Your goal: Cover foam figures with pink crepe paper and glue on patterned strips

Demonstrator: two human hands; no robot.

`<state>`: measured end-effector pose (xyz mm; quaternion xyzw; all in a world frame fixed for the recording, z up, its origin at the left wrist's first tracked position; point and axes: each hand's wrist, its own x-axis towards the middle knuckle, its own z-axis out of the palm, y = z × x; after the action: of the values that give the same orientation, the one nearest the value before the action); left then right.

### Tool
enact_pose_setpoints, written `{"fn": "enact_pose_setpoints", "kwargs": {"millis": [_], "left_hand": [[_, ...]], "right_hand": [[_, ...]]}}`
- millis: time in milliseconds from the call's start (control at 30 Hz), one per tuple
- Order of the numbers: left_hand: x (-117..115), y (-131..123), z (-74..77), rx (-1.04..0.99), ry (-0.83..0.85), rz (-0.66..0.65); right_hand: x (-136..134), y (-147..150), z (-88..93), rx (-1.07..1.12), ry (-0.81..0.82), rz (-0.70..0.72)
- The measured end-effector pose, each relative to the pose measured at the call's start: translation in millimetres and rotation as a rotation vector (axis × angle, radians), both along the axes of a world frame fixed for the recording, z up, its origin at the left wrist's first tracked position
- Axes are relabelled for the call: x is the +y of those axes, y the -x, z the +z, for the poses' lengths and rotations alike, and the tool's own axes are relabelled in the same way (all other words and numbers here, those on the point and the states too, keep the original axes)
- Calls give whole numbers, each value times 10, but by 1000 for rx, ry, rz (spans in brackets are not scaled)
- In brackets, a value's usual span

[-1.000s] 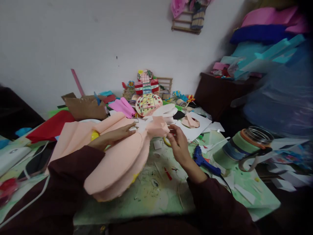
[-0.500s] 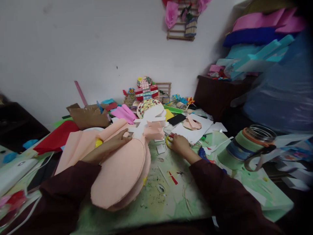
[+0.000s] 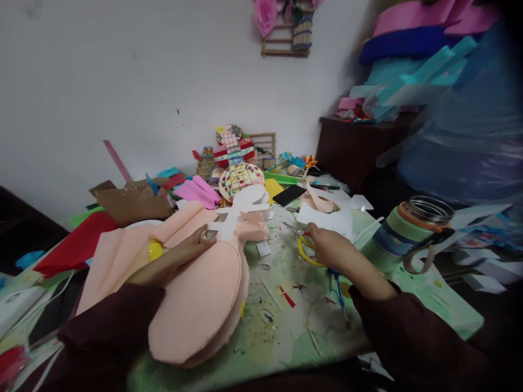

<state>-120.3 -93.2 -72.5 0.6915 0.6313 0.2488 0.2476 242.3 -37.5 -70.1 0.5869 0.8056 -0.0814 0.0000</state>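
A large craft shape [image 3: 196, 299], covered in peach paper on its round body and bare white card along its neck, lies on the table in front of me. My left hand [image 3: 194, 247] grips the side of it where the body meets the neck, with fingers curled in at the edge. Loose peach paper [image 3: 252, 227] sticks out on the right of the neck. My right hand [image 3: 329, 245] is closed around scissors [image 3: 306, 251] with yellow and red handles, held apart from the craft. Their blades point left, toward the neck.
Peach crepe paper [image 3: 118, 256] lies left, by a cardboard box [image 3: 131, 202]. A green bottle [image 3: 406, 231] without a lid stands right. A blue-handled tool [image 3: 340, 296] and paper scraps [image 3: 263, 249] lie on the table. A decorated craft [image 3: 241, 177] leans at the back.
My right hand has moved right with the scissors, away from the craft's neck. My left hand stays on the craft. The view has shifted slightly to the right.
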Motion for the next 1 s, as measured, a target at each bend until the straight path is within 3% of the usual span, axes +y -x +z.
{"fn": "enact_pose_setpoints", "kwargs": {"millis": [133, 267, 400, 500, 633, 733, 900, 1000], "left_hand": [[61, -51, -135, -57, 150, 20], [123, 17, -213, 183, 157, 59], [217, -11, -52, 520, -79, 4], [350, -346, 118, 566, -320, -128], [537, -975, 140, 571, -317, -394], [602, -1227, 45, 649, -260, -412], [512, -1199, -10, 612, -485, -234], [426, -1136, -14, 636, -395, -277]], "right_hand": [[-227, -150, -142, 315, 59, -9], [-379, -122, -415, 749, -6, -107], [-397, 0, -657, 1081, 58, -215], [-375, 115, -769, 1168, 137, -269], [-409, 201, -793, 915, 62, -310], [-460, 198, -744, 603, -12, -306], [-495, 203, -680, 330, -87, -208], [-491, 247, -652, 234, -94, -180]]}}
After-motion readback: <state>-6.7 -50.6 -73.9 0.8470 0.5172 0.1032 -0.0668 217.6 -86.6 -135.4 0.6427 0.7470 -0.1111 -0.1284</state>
